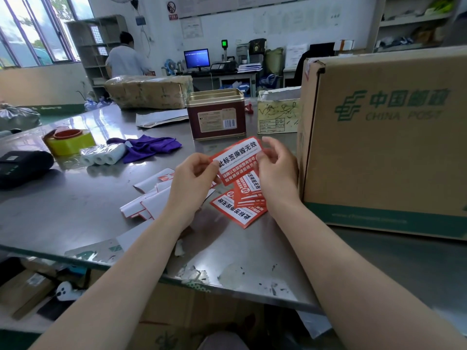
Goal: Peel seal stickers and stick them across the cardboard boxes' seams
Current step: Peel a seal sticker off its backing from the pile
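Note:
A red and white seal sticker (237, 159) is held above the steel table between both hands. My left hand (193, 184) pinches its left end, and my right hand (276, 169) pinches its right edge with curled fingers. Below them lies a small pile of the same seal stickers (240, 208) on the table. A large China Post cardboard box (389, 137) stands just right of my right hand. White peeled backing strips (149, 198) lie left of my left hand.
A brown metal tin (216, 114) and a small yellowish box (278, 112) stand behind the hands. Left are a purple cloth (149, 146), white paper rolls (102, 154), yellow tape (69, 141) and a black printer (22, 168). A person stands at shelves far back.

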